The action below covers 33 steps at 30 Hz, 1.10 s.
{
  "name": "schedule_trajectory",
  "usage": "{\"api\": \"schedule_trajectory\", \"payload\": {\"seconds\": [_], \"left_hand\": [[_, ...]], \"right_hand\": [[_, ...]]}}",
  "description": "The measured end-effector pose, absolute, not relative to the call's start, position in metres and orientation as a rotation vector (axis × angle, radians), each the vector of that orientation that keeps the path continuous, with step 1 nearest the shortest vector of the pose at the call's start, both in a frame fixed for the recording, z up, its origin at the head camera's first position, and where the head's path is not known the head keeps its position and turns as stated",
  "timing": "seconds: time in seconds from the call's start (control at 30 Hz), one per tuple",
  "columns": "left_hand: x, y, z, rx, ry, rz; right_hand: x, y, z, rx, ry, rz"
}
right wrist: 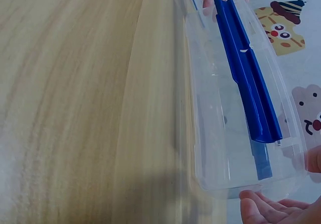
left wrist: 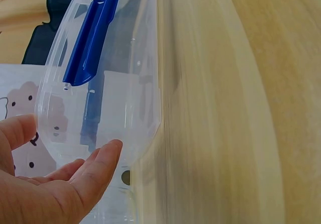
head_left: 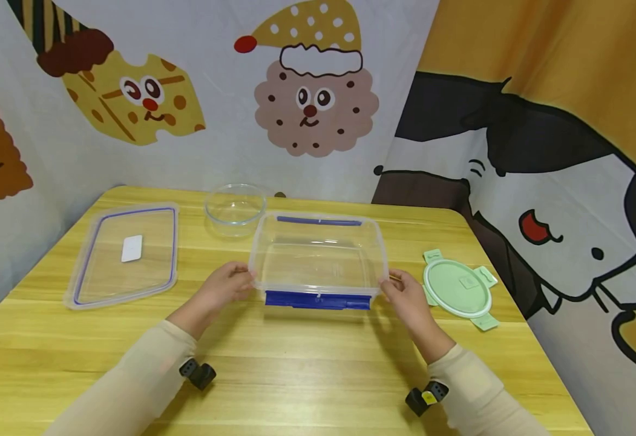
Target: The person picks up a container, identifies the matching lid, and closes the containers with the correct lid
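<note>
A clear plastic food container (head_left: 320, 260) with blue clip latches (head_left: 318, 300) stands lidless at the middle of the table, its opening up. My left hand (head_left: 222, 287) holds its left end, thumb at the rim and fingers along the side wall in the left wrist view. At the opposite end my right hand (head_left: 407, 297) grips likewise; in the right wrist view its fingertips (right wrist: 251, 199) meet the lower end wall. A clear rectangular lid (head_left: 124, 278) with a blue seal lies left of the left hand. The container looks close to the tabletop; any gap beneath is unclear.
A round glass bowl (head_left: 236, 209) stands behind the container's left corner. To the right lies a round green lid (head_left: 457, 287) with its flaps spread. The wooden table (head_left: 307, 387) meets a cartoon-printed curtain (head_left: 214, 163) at the back.
</note>
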<state>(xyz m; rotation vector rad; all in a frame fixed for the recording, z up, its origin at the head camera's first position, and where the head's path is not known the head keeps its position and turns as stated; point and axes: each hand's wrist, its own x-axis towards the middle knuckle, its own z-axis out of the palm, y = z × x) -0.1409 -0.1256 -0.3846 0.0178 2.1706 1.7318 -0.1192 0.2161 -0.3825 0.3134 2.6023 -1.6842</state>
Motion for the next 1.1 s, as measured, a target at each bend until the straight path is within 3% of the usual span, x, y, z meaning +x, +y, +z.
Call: {"api": "schedule_trajectory", "payload": {"seconds": [1.1], "left_hand": [[-0.1466, -0.1251, -0.3894, 0.016, 2.135, 1.758]], "right_hand": [[-0.1251, 0.2187, -0.3859, 0.333, 2.555, -1.721]]}}
